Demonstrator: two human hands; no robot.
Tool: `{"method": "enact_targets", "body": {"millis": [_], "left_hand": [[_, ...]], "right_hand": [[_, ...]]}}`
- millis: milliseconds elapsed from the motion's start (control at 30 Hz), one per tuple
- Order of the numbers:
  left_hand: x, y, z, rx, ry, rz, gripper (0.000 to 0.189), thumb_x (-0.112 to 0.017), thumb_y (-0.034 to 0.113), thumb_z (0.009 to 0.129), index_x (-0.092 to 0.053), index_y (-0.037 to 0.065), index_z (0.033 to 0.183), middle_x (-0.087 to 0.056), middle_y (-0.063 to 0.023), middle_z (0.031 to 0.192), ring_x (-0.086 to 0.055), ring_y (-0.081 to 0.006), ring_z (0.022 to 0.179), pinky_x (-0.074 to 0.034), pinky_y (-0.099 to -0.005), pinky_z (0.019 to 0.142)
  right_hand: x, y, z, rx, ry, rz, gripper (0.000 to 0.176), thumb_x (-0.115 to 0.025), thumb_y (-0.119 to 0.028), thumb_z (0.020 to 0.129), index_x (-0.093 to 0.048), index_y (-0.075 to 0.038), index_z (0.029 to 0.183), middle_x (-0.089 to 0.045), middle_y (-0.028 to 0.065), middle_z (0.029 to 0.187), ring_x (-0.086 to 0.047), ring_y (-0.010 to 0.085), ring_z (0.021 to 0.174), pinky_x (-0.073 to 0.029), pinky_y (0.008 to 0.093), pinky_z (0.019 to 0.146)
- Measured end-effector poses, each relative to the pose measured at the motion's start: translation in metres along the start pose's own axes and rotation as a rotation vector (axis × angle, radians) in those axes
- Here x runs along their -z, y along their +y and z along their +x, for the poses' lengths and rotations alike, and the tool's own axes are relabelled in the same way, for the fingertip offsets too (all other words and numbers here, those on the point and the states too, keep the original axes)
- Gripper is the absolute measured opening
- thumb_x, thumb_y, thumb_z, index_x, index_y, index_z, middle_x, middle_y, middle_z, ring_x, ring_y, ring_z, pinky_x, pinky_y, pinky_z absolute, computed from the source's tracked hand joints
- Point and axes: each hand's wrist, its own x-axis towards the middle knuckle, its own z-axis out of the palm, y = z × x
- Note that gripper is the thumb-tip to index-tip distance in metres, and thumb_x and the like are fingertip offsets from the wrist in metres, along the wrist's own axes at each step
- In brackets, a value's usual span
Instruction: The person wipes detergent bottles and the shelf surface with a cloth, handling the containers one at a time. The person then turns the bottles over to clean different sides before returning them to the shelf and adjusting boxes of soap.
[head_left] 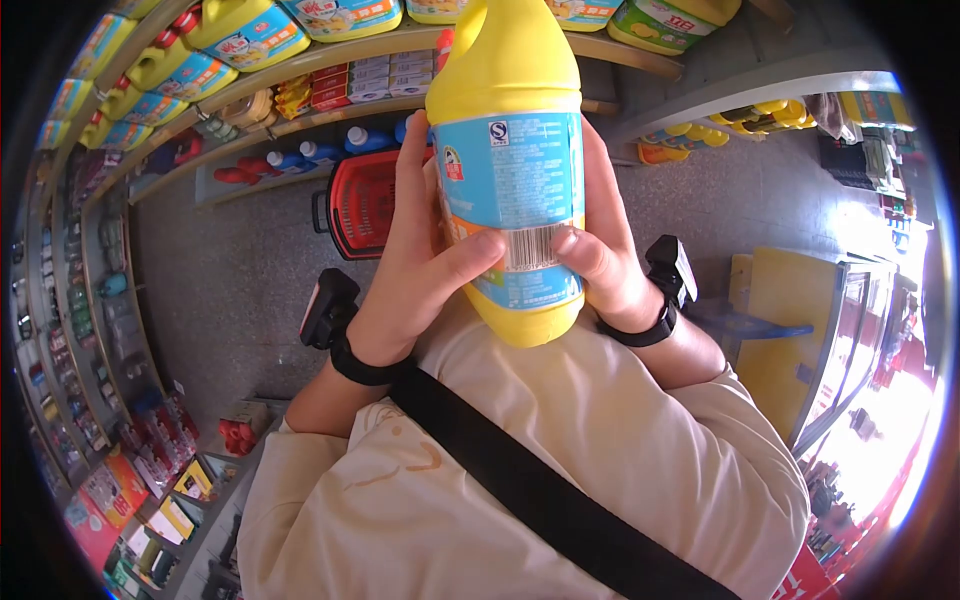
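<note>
A large yellow detergent bottle (520,180) with a blue label is held up close in front of my chest, nearly upright, its label with a barcode turned toward me. My left hand (425,250) grips its left side, fingers wrapped behind and thumb pressed near the barcode. From the other side my right hand (605,230) clasps it the same way, its thumb at the barcode's right edge. The bottle hides most of the fingers, and its cap lies outside the view.
A red shopping basket (368,205) stands on the grey floor (250,240) behind my left hand. Shelves ahead carry several yellow jugs (255,40) above toothpaste-like boxes (372,82) and blue bottles (320,152). A yellow cabinet (785,320) stands to the right.
</note>
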Motion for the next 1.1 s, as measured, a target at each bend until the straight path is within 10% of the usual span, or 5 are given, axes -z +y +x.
{"method": "enact_targets", "body": {"millis": [267, 467, 733, 1033, 1100], "left_hand": [[0.01, -0.01, 0.001, -0.035, 0.018, 0.012, 0.105, -0.07, 0.025, 0.085, 0.006, 0.006, 0.154, -0.034, -0.0168, 0.147, -0.037, -0.0288, 0.136, -0.03, -0.0418, 0.112], [0.054, -0.08, 0.009, 0.334, -0.019, -0.737, 0.07, -0.058, 0.038, 0.095, -0.028, 0.001, 0.147, -0.045, -0.0161, 0.143, -0.043, -0.0253, 0.135, -0.037, -0.0392, 0.111], [0.021, -0.024, -0.004, -0.064, -0.032, -0.134, 0.078, -0.076, 0.013, 0.079, -0.034, 0.004, 0.145, -0.041, -0.0092, 0.139, -0.046, -0.0213, 0.128, -0.046, -0.0351, 0.098], [-0.002, 0.004, 0.02, -0.269, -0.319, 0.263, 0.08, -0.075, -0.002, 0.073, -0.041, 0.006, 0.144, -0.038, -0.0042, 0.105, -0.048, -0.0102, 0.08, -0.046, -0.0209, 0.07], [-0.002, 0.001, 0.017, -0.259, -0.302, 0.225, 0.078, -0.073, -0.004, 0.073, -0.041, 0.005, 0.144, -0.038, -0.0044, 0.106, -0.048, -0.01, 0.08, -0.046, -0.0213, 0.071]], "right_hand": [[0.003, 0.001, -0.001, 0.023, 0.0, -0.026, 0.104, -0.073, -0.035, 0.077, -0.011, 0.001, 0.152, -0.03, 0.0177, 0.151, -0.03, 0.0272, 0.141, -0.024, 0.0421, 0.115], [0.025, 0.01, 0.0, 0.063, -0.044, 0.022, 0.091, -0.067, -0.024, 0.081, -0.016, 0.002, 0.152, -0.041, 0.0191, 0.146, -0.041, 0.0272, 0.134, -0.032, 0.0395, 0.111], [0.054, 0.017, -0.005, -0.002, 0.254, -0.003, 0.071, -0.057, -0.028, 0.094, -0.023, 0.001, 0.149, -0.046, 0.0194, 0.141, -0.047, 0.0268, 0.129, -0.038, 0.039, 0.107], [0.059, 0.042, 0.022, -0.28, -0.314, 0.775, 0.053, -0.06, -0.03, 0.096, -0.043, -0.002, 0.138, -0.061, 0.0129, 0.12, -0.063, 0.0228, 0.103, -0.053, 0.037, 0.088], [0.044, 0.016, 0.019, -0.408, -0.081, 0.682, 0.04, -0.056, -0.029, 0.098, -0.051, -0.003, 0.129, -0.065, 0.0136, 0.11, -0.067, 0.0228, 0.09, -0.057, 0.0345, 0.075]]}}
